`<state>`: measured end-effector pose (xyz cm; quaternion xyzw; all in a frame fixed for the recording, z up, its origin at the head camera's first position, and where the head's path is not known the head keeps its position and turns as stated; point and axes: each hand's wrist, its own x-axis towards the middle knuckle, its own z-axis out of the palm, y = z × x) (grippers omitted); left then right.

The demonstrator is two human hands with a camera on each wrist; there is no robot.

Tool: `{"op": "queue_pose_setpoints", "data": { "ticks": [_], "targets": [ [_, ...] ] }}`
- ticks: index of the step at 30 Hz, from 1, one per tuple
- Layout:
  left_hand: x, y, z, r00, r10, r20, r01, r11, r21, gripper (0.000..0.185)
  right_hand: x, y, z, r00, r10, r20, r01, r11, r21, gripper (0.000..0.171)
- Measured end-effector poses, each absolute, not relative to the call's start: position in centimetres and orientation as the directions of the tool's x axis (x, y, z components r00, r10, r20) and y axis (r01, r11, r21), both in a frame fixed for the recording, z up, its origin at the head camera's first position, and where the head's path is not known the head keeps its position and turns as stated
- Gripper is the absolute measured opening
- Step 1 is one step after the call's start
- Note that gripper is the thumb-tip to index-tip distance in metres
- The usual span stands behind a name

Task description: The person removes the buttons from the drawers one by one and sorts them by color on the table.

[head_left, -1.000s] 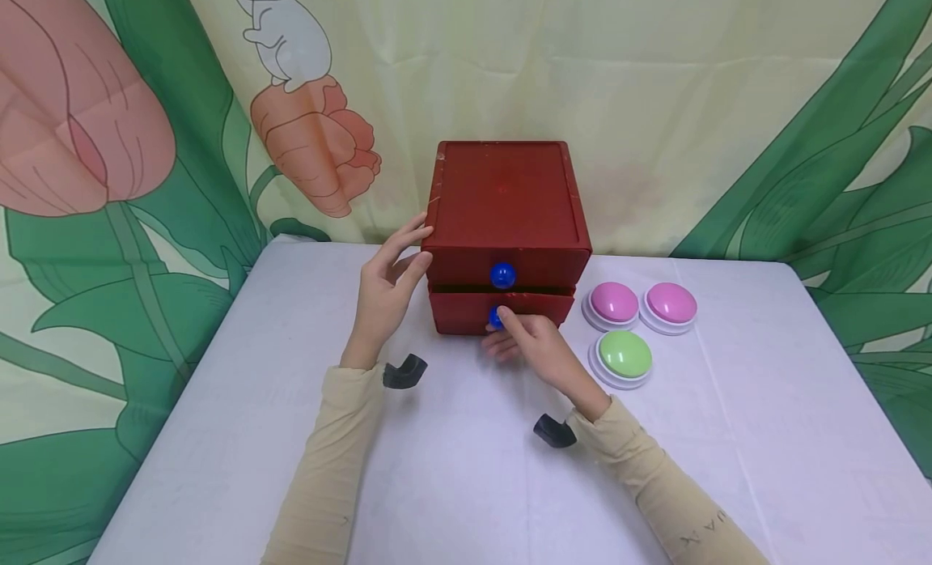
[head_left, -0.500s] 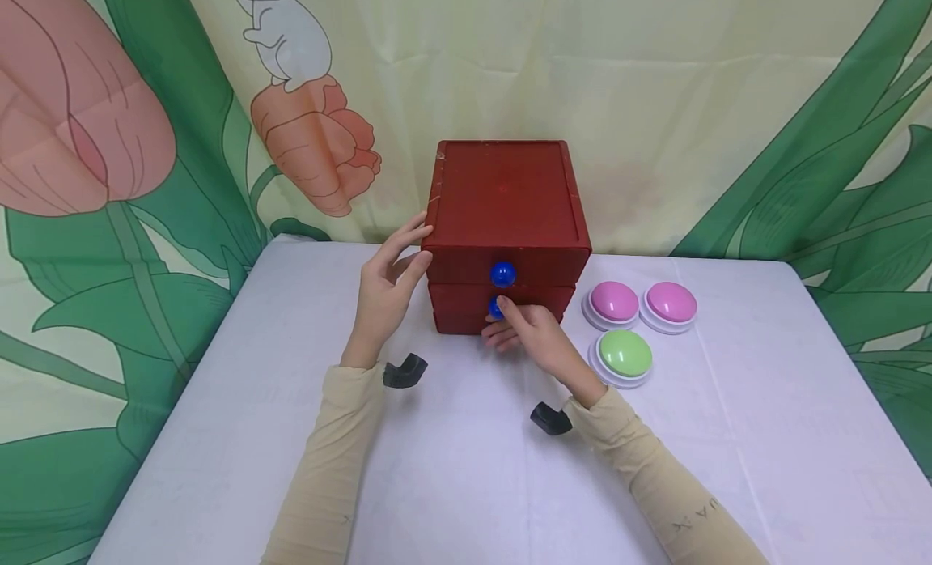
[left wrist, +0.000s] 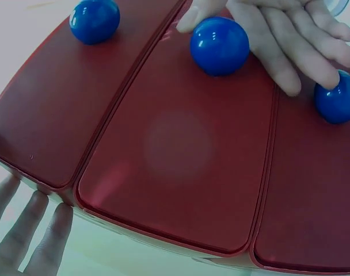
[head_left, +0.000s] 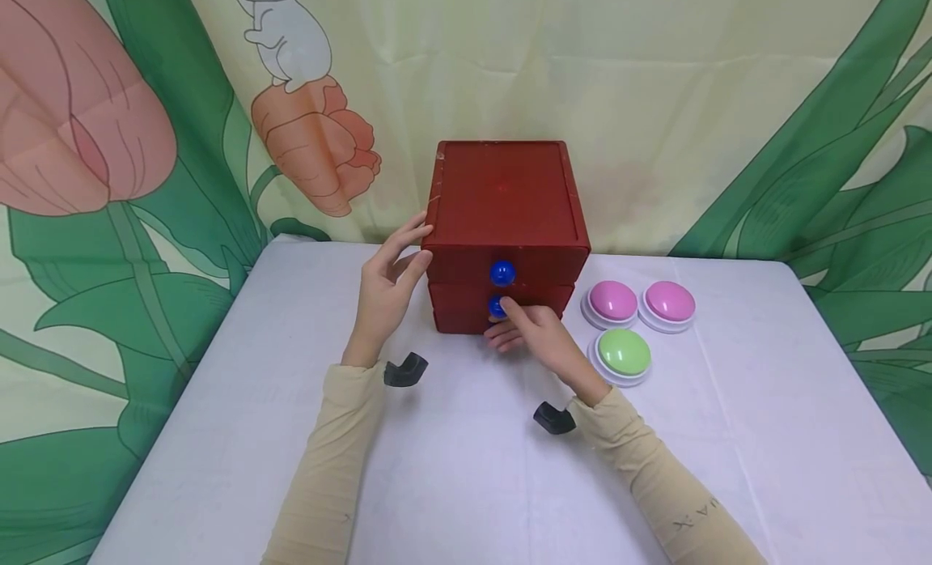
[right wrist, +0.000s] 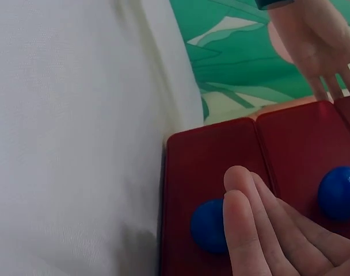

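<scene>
A red drawer cabinet (head_left: 502, 197) stands at the table's far edge, its drawer fronts flush. Three fronts show in the left wrist view, each with a blue ball knob: top knob (left wrist: 94, 22), middle knob (left wrist: 220, 46), bottom knob (left wrist: 337, 98). My right hand (head_left: 537, 332) is at the middle knob; its thumb (left wrist: 192, 18) touches beside it while straight fingers (right wrist: 241, 227) reach between the middle and bottom knobs. The bottom knob is hidden behind this hand in the head view. My left hand (head_left: 386, 294) rests outstretched fingertips against the cabinet's left side.
Right of the cabinet are two pink push buttons (head_left: 613, 300) and a green push button (head_left: 624, 352), all on white bases. A white cloth covers the table (head_left: 451, 484). A printed curtain (head_left: 641, 112) hangs close behind the cabinet.
The drawer under the top one stood slightly out a second ago; my right hand has pushed it in flush. My left hand has stayed at the cabinet's side.
</scene>
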<state>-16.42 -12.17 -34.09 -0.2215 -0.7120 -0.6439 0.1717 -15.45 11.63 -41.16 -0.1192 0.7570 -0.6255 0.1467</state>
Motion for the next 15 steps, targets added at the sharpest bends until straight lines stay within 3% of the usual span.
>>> {"op": "queue_pose_setpoints", "data": {
  "ticks": [8, 15],
  "targets": [
    [-16.5, -12.1, -34.1, -0.848, 0.093, 0.521, 0.528, 0.075, 0.846, 0.036, -15.2, 12.9, -41.8, -0.941, -0.326, -0.089, 0.018, 0.212, -0.977, 0.057],
    [-18.2, -12.6, -36.5, -0.823, 0.081, 0.562, 0.567, 0.072, 0.821, 0.037, -15.2, 13.7, -42.4, -0.937, -0.32, -0.142, 0.064, 0.243, -0.968, 0.054]
  ]
}}
